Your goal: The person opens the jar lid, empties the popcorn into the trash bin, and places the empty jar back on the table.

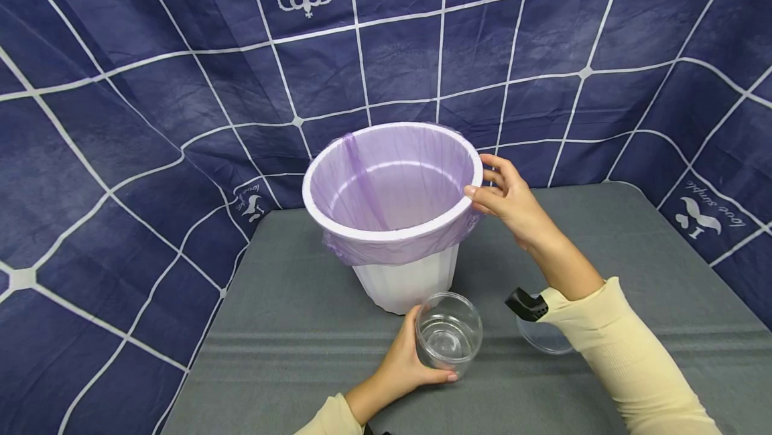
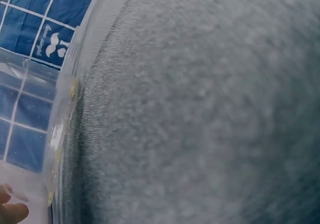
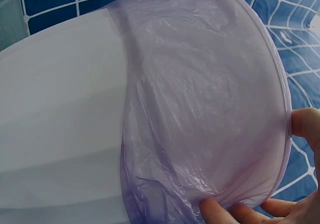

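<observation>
A white trash bin (image 1: 401,287) stands upright, lined with a thin purple trash bag (image 1: 392,251) folded down over its rim. My right hand (image 1: 509,200) grips the rim at its right side, thumb on top and fingers below on the outside. In the right wrist view, those fingers press against the purple trash bag (image 3: 200,93). In front of the bin, my left hand (image 1: 407,358) holds a clear plastic cup (image 1: 449,338) round its left side. The cup's wall (image 2: 30,114) shows at the left edge of the left wrist view.
A round clear plastic lid or dish (image 1: 545,338) lies on the grey cloth-covered table (image 1: 289,348), partly hidden by my right sleeve and its black wrist camera (image 1: 527,304). A blue cloth with white grid lines (image 1: 398,66) hangs behind and at both sides.
</observation>
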